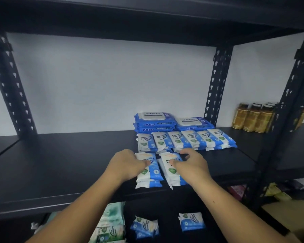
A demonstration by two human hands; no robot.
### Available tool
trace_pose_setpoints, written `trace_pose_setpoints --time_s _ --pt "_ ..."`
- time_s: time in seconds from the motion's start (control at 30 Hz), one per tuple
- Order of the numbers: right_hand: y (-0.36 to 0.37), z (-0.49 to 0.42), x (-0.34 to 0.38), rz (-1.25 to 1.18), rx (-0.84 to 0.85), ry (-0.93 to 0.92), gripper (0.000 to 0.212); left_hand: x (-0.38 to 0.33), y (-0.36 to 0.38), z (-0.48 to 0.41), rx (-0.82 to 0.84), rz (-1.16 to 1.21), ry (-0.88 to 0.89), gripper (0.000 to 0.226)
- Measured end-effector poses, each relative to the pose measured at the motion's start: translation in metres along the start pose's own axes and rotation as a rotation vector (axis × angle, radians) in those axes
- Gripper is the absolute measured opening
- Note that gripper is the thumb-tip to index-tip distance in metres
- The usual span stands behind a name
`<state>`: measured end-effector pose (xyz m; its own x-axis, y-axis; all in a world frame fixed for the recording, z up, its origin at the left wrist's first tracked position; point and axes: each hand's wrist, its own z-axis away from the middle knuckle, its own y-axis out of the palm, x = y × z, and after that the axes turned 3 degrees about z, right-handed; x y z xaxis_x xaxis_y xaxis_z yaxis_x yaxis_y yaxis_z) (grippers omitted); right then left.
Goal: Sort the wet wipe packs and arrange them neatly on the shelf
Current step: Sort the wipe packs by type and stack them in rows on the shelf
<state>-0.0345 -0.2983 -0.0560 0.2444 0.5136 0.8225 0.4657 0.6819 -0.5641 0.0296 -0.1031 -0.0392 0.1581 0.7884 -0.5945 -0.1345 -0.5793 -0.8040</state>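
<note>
Gripping white-and-blue plastic wipe packs (153, 172) with curled fingers (184, 152), left hand (128, 165) and right hand (191, 165) should square them parallel

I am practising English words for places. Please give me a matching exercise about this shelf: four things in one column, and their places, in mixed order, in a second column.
Things:
1. Antabax packs
2. amber bottles
3. green wipe packs
4. right hand

Places:
a. one level lower
b. on a small antibacterial wipes pack, at the shelf front
c. stacked at the back, by the wall
d. next bay, far right

Pairs: 1-c, 2-d, 3-a, 4-b
</note>
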Motion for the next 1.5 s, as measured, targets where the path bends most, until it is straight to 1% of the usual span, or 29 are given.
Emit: trace_pose_setpoints --time_s 0.07,0.1,0.13,0.17,0.23,0.27,0.3,0.37,0.43,0.5,0.57,0.7,0.87,1.07,1.2,1.3,1.4,1.5 --pt "0.000 0.004 -0.003 0.021 -0.031 -0.092 0.029 0.003 0.000 0.005 -0.074 -0.049 0.058 0.044" --pt "-0.002 0.009 -0.005 0.025 -0.039 -0.161 0.021 0.005 -0.001 0.012 -0.124 -0.039 0.125 0.043" --pt "-0.005 0.015 -0.009 0.036 -0.029 -0.248 0.016 0.009 0.000 0.019 -0.161 -0.001 0.221 0.045" --pt "-0.010 0.022 -0.013 0.070 -0.001 -0.349 0.015 0.015 0.001 0.027 -0.182 0.033 0.345 0.049" --pt "-0.021 0.038 -0.021 0.205 0.093 -0.552 0.026 0.028 0.005 0.047 -0.191 0.020 0.566 0.057" --pt "-0.025 0.044 -0.026 0.282 0.131 -0.629 0.033 0.034 0.008 0.054 -0.190 -0.020 0.634 0.059" --pt "-0.028 0.048 -0.031 0.358 0.150 -0.688 0.040 0.041 0.013 0.057 -0.193 -0.065 0.680 0.060" --pt "-0.029 0.050 -0.038 0.492 0.131 -0.769 0.048 0.050 0.022 0.059 -0.210 -0.141 0.735 0.062" --pt "-0.026 0.048 -0.042 0.550 0.061 -0.841 0.046 0.056 0.029 0.053 -0.248 -0.176 0.810 0.058" --pt "-0.022 0.042 -0.046 0.543 0.008 -0.906 0.040 0.061 0.033 0.044 -0.305 -0.152 0.893 0.047" --pt "-0.017 0.038 -0.049 0.510 -0.018 -0.931 0.035 0.065 0.036 0.035 -0.360 -0.129 0.941 0.040" --pt "-0.012 0.027 -0.048 0.436 -0.042 -0.944 0.035 0.066 0.039 0.022 -0.384 -0.125 0.963 0.039" --pt "0.000 0.008 -0.050 0.397 -0.090 -0.950 0.035 0.068 0.048 0.012 -0.391 -0.097 0.927 0.039" --pt "0.023 -0.001 -0.065 0.268 -0.234 -0.973 0.030 0.068 0.049 0.006 -0.364 -0.073 0.886 0.040" --pt "0.033 -0.002 -0.070 0.208 -0.288 -0.937 0.032 0.067 0.049 0.007 -0.355 -0.082 0.856 0.041" --pt "0.036 0.000 -0.072 0.199 -0.299 -0.916 0.033 0.067 0.049 0.009 -0.342 -0.078 0.841 0.042" --pt "0.036 0.005 -0.073 0.172 -0.272 -0.906 0.040 0.068 0.048 0.011 -0.336 -0.081 0.815 0.043" --pt "0.030 0.017 -0.069 0.103 -0.227 -0.852 0.055 0.065 0.044 0.020 -0.313 -0.067 0.800 0.047"
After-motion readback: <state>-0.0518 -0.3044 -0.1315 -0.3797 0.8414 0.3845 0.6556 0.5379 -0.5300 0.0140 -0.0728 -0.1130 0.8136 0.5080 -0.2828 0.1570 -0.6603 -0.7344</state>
